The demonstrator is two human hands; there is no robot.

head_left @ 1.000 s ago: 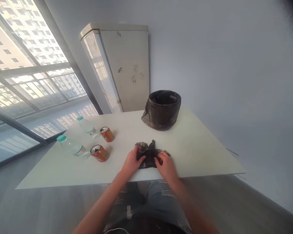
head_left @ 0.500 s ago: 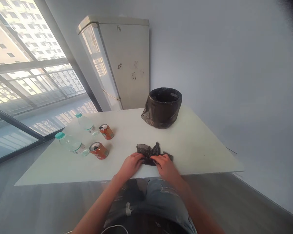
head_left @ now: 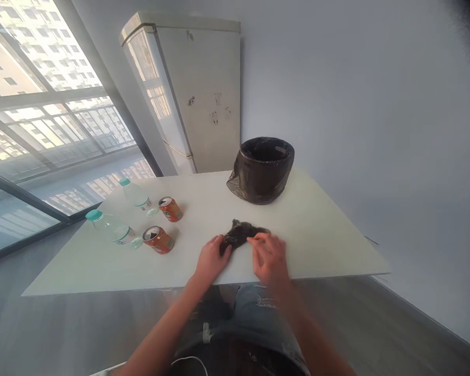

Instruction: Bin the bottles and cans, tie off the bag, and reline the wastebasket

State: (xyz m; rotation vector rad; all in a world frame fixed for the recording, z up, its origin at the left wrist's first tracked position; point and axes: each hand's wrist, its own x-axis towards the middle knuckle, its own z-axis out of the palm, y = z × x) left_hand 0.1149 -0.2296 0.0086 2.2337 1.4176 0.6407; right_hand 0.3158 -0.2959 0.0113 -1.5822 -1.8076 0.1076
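A crumpled black plastic bag (head_left: 241,234) lies near the front edge of the white table (head_left: 321,235). My left hand (head_left: 211,258) pinches the bag's left end with closed fingers. My right hand (head_left: 270,256) is at the bag's right side, fingers touching it; it is smeared by motion, so I cannot make out its grip.
A bin lined with a black bag (head_left: 263,168) stands at the table's back. To the left lie two clear bottles with green caps (head_left: 112,228) (head_left: 135,195) and two orange cans (head_left: 159,239) (head_left: 170,208). A white fridge (head_left: 188,89) stands behind, and a window fills the left.
The bag has been gathered from a spread, loose shape into a tighter bunch and sits a little farther from the table edge. My right hand has lifted and blurred.
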